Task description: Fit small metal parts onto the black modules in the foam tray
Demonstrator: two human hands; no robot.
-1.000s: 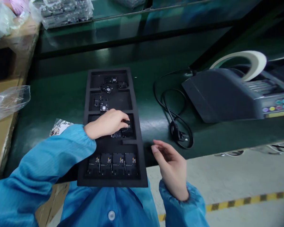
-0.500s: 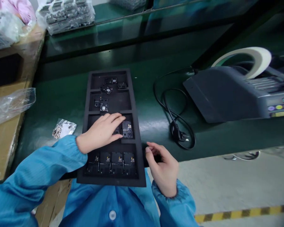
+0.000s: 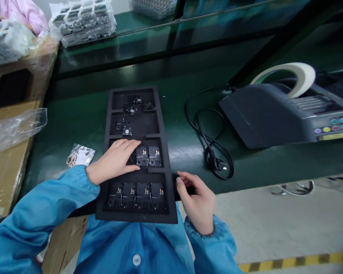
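On the bench (image 3: 74,121), the open left hand (image 3: 114,160) lines up small black parts (image 3: 148,156) in the third compartment of the foam tray (image 3: 137,217); the right hand (image 3: 196,203) hangs beside it, half-curled, empty. Squaring them calls for a gentle nudge.

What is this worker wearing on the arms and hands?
The left hand and right hand are bare, no gloves. Both arms are in loose bright-blue sleeves with gathered elastic cuffs at the wrists; the matching smock has a white button in front.

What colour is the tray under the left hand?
Matte black tray, best seen in the head view.
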